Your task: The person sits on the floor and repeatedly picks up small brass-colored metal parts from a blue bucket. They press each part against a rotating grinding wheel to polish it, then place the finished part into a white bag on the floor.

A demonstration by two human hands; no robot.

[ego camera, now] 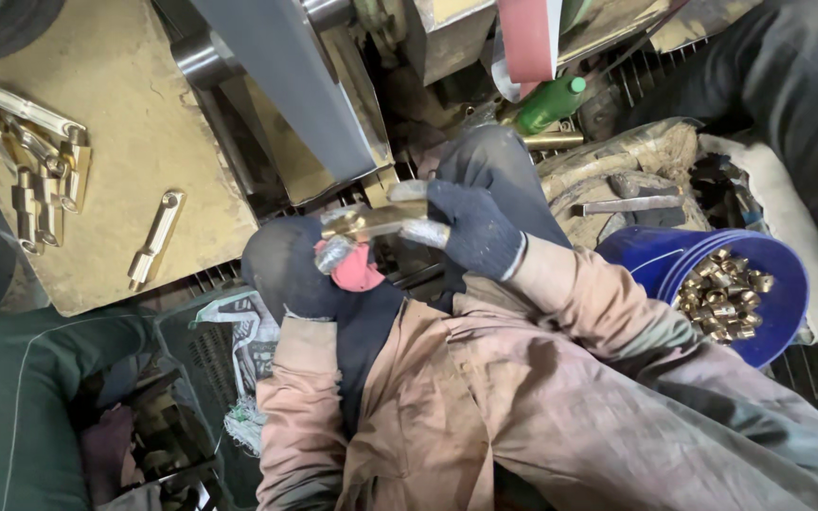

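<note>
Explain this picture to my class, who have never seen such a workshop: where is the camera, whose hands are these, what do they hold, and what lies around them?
There is one picture, taken by a camera on the worker's head, looking down at their own arms and lap. Both hands wear dark gloves. The left hand and the right hand grip one brass part between them, close to a grey sanding belt that runs up and away. A pink rag sits at the left hand. To the left, a dusty board carries a pile of brass parts and a single one apart. To the right, a blue bucket holds small brass fittings. A green bottle lies further back.
</note>
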